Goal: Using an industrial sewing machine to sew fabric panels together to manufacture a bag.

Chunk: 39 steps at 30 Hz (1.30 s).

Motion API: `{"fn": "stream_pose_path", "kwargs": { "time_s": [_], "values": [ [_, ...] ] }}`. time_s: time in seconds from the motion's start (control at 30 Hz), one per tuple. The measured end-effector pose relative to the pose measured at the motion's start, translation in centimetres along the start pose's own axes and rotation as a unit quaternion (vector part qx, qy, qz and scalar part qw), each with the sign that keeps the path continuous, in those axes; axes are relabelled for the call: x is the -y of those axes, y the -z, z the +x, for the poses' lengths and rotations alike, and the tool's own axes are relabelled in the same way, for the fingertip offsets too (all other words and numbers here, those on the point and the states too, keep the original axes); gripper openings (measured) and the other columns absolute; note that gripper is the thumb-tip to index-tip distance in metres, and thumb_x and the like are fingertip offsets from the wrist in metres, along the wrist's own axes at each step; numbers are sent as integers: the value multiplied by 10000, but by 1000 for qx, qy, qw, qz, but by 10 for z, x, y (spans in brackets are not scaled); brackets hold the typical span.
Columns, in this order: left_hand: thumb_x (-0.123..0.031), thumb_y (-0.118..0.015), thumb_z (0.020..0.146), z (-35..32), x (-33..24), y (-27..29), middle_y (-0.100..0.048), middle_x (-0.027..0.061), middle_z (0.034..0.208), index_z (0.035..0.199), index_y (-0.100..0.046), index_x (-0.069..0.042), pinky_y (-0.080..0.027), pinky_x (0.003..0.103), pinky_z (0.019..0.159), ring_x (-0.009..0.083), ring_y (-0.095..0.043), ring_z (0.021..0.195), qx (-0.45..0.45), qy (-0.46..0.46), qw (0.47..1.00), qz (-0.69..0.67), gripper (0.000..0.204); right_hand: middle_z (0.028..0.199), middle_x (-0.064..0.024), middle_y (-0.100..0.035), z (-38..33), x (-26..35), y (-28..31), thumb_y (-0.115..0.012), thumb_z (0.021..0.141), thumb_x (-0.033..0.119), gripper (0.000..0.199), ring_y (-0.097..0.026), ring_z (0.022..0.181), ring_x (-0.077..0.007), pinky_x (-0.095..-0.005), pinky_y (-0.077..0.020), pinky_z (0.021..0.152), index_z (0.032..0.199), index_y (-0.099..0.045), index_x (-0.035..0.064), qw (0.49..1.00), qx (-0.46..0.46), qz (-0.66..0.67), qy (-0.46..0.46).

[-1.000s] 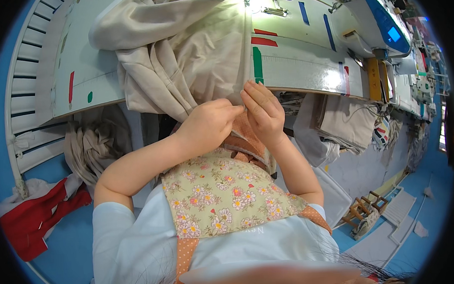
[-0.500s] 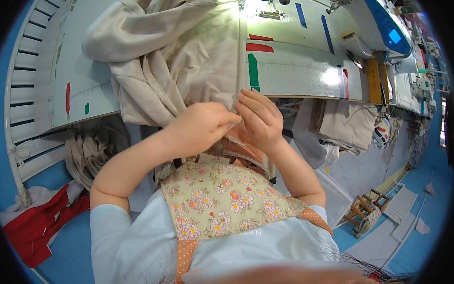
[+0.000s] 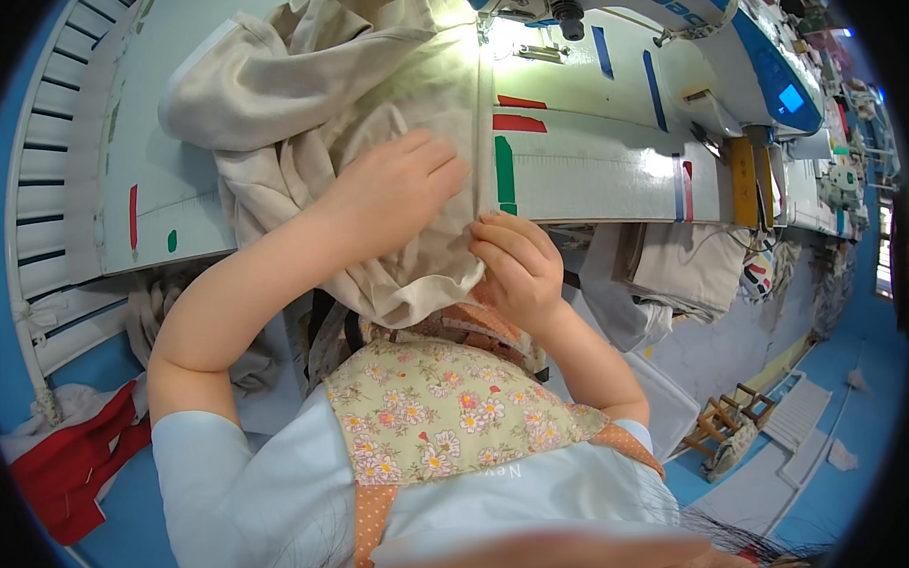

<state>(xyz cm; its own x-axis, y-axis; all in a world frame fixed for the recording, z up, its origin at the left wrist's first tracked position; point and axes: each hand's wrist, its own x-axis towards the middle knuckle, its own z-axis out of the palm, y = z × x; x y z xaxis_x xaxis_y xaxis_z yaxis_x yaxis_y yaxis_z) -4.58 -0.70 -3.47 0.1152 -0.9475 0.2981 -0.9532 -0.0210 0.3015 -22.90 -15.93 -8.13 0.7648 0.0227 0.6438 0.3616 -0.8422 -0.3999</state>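
Observation:
A large piece of beige cloth, perhaps a garment, lies bunched on the sewing table, its near end hanging over the table's front edge. Its straight right edge runs up to the lit needle area of a sewing machine. My left hand rests on the cloth, fingers together and curled into it; its fingertips are partly hidden. At the table's front edge my right hand pinches the cloth's right edge between thumb and fingers. Below it, the near hem sags in a loop above my lap.
Colored tape strips, including a green one, mark the sewing table. Folded beige cloth hangs below the table at right. A white slatted rack stands at left, near red cloth. A small wooden stool is on the floor.
My left hand has left the edge near my right hand and moved up and left onto the cloth. My right hand is slightly lower, still pinching. The near hem now loops over the table edge.

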Motion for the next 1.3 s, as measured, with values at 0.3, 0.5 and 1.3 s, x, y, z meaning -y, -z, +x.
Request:
{"fn": "stream_pose_path", "kwargs": {
  "time_s": [0.3,0.5,1.3],
  "values": [
    [-77,-638,817,1,-5,-24,-576,66,985,1329,-624,-105,-554,373,750,258,-618,908,-22,48,999,3,513,1052,-105,-719,5,-2,13,-731,700,16,238,-684,1028,-300,-449,-577,924,936,-707,12,999,12,32,-22],
    [-88,-627,821,0,-16,-26,-564,52,1002,1328,-626,-113,-553,356,742,247,-611,881,-14,70,997,15,508,1022,-110,-726,6,-5,23,-730,718,16,196,-696,1002,-293,-464,-569,948,913,-714,15,998,28,49,-28],
    [-147,-730,776,33,26,-19,-566,43,996,1188,-717,-198,-522,347,767,255,-578,890,-34,59,997,-43,415,1089,-108,-697,53,-56,11,-676,730,40,262,-674,1045,-294,-455,-569,968,989,-703,16,994,101,-8,-51]
  ]
}}
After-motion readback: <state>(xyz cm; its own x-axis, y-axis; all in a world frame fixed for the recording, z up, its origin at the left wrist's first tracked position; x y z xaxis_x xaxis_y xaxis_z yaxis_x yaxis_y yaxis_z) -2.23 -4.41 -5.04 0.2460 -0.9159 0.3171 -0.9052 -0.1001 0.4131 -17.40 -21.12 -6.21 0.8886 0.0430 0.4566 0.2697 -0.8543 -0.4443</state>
